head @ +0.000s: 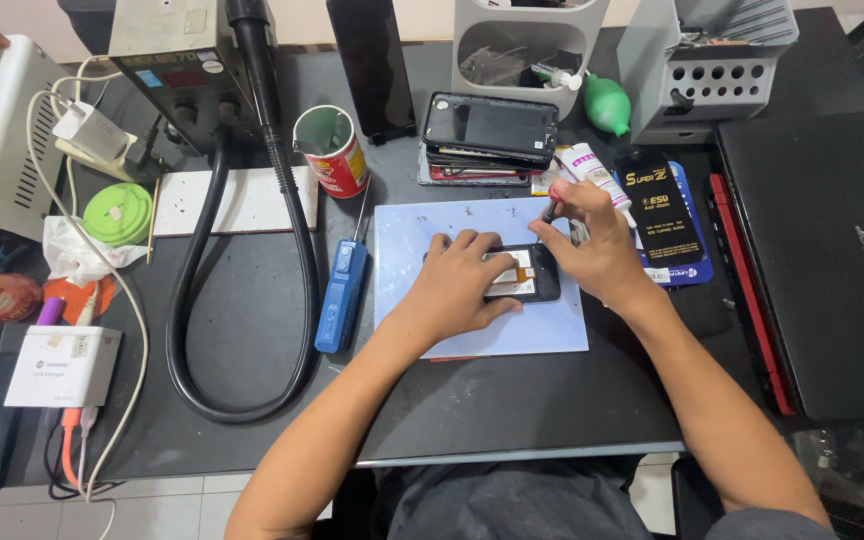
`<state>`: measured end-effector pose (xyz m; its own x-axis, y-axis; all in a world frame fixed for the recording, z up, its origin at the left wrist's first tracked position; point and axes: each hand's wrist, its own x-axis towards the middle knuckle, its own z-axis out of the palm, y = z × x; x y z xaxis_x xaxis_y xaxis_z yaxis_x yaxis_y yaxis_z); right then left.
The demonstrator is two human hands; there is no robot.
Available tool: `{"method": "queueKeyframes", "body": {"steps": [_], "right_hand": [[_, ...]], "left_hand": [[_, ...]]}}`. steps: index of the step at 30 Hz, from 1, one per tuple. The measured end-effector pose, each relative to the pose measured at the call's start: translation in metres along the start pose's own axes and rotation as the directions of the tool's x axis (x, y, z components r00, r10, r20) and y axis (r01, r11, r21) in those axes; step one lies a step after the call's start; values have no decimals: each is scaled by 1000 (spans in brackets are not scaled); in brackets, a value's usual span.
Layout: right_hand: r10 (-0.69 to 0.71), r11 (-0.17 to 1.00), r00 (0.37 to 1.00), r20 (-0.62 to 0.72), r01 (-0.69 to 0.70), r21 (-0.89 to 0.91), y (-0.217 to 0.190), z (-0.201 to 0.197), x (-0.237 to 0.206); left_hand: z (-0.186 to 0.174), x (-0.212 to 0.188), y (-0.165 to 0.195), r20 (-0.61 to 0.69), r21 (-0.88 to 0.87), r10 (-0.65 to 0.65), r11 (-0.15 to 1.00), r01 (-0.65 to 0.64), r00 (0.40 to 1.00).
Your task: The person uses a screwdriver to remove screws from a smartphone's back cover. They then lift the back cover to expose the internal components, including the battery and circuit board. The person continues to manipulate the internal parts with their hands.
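Observation:
An opened black phone lies on a pale blue work mat in the middle of the dark table. My left hand rests flat on the phone's left part and holds it down. My right hand is above the phone's right end, fingers closed on a thin dark tool whose tip points down at the phone. Most of the phone's inside is hidden by both hands.
A blue electric screwdriver lies left of the mat, beside a thick black hose. A red cup, a stack of phones, a green blower stand behind. A black laptop sits right.

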<state>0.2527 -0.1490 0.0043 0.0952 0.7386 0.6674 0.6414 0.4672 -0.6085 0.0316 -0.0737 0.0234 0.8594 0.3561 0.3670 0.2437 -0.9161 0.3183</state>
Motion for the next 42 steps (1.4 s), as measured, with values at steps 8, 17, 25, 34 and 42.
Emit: {"method": "queueKeyframes", "body": {"steps": [8,17,25,34,42], "right_hand": [[60,937,987,147,-107,332,9,-8,0],[57,997,998,-15,-58,-45,6,-6,8],[112,913,976,186,-175,368,6,-20,10],[14,1000,1000,-21,-15,-19,5,-3,6],[23,999,995,-101,-27,-34,-3,4,-2]], "left_hand": [[-1,2,-2,23,-11,-17,1000,17,1000],[-1,3,-6,31,-41,-36,998,38,999],[-1,3,-6,41,-61,-54,997,56,998],[-3,4,-5,48,-64,-55,996,58,997],[-3,3,-6,25,-50,-33,998,34,999]]}}
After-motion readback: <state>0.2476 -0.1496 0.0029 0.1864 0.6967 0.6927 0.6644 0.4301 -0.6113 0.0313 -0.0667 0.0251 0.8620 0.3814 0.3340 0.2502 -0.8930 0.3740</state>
